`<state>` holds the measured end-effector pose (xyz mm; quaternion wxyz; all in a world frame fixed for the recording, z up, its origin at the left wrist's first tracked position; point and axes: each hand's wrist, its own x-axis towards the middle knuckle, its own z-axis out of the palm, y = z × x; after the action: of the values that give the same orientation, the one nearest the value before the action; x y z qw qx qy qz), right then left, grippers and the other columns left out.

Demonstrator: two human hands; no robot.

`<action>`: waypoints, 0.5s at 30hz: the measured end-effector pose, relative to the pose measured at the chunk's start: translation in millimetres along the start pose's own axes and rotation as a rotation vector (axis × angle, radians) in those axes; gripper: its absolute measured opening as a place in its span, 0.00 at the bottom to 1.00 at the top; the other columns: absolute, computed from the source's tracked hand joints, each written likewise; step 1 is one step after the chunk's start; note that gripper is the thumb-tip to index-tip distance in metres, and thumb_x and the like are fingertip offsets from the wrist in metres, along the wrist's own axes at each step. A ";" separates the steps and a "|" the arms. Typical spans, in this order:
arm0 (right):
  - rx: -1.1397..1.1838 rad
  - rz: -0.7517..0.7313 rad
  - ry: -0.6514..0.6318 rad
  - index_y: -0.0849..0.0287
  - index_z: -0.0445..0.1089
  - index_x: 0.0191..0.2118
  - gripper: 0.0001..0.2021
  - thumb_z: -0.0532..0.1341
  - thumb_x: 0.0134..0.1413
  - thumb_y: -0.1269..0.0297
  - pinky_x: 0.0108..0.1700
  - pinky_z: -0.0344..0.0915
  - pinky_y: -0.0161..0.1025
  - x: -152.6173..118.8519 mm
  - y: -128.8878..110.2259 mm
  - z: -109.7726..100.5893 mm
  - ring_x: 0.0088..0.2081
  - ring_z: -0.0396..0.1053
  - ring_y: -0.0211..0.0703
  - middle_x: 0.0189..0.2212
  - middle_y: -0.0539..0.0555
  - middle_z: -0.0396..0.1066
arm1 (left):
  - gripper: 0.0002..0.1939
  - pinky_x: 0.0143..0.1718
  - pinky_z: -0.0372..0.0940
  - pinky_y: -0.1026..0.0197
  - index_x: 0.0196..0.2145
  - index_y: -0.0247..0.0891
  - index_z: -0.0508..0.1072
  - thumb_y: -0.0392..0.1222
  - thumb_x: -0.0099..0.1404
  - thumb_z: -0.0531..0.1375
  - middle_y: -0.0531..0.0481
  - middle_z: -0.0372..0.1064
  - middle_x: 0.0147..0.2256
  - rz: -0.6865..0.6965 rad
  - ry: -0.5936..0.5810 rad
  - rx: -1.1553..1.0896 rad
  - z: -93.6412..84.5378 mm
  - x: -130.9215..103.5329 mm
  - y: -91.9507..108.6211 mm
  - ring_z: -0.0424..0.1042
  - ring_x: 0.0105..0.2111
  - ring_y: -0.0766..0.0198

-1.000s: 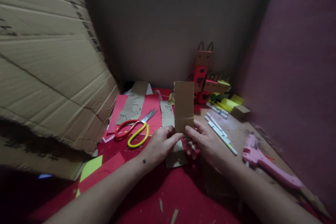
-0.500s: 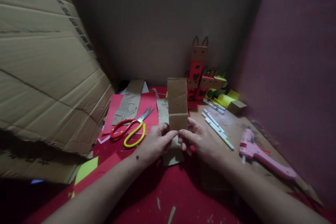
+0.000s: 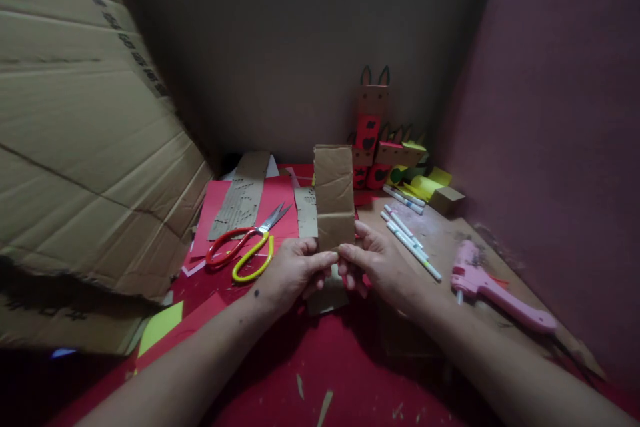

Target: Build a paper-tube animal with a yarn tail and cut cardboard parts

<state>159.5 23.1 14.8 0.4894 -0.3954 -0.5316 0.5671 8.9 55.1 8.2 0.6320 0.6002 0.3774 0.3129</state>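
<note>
The fingers of a person's left hand (image 3: pixel 291 270) and right hand (image 3: pixel 375 260) pinched the lower end of a brown cardboard strip (image 3: pixel 334 187), holding it upright above a red table (image 3: pixel 280 373). Left of the strip lay scissors (image 3: pixel 263 231); right of it, white markers (image 3: pixel 414 251) and, farther right, a pink glue gun (image 3: pixel 473 282); behind it, eared figures (image 3: pixel 373 100).

Btm of cardbd strip (image 3: pixel 334 187) partly hidden by hands (image 3: pixel 296 267), lg cardbd sheet (image 3: pixel 95 140) cut off at L edge, print (image 3: pixel 126 44) blurred
</note>
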 end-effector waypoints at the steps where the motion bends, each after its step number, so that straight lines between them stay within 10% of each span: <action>1: 0.002 -0.007 0.005 0.57 0.59 0.40 0.11 0.57 0.50 0.64 0.10 0.54 0.27 -0.2 -0.2 0.1 0.12 0.60 0.33 0.16 0.42 0.63 | 0.10 0.10 0.45 0.70 0.25 0.32 0.68 0.44 0.54 0.60 0.52 0.65 0.19 -0.002 0.002 -0.021 0.2 0.5 0.5 0.54 0.12 0.75; 15: 0.018 0.113 0.050 0.62 0.61 0.29 0.12 0.60 0.45 0.57 0.11 0.57 0.26 2.5 9.3 -4.0 0.13 0.62 0.32 0.16 0.47 0.66 | 0.11 0.11 0.46 0.70 0.22 0.34 0.67 0.45 0.55 0.58 0.55 0.62 0.14 0.027 -0.060 0.048 2.7 -3.6 8.4 0.53 0.11 0.74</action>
<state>161.6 26.8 5.3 0.4731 -0.4343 -0.4908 0.5888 9.8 51.4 16.9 0.6242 0.6295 0.3573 0.2942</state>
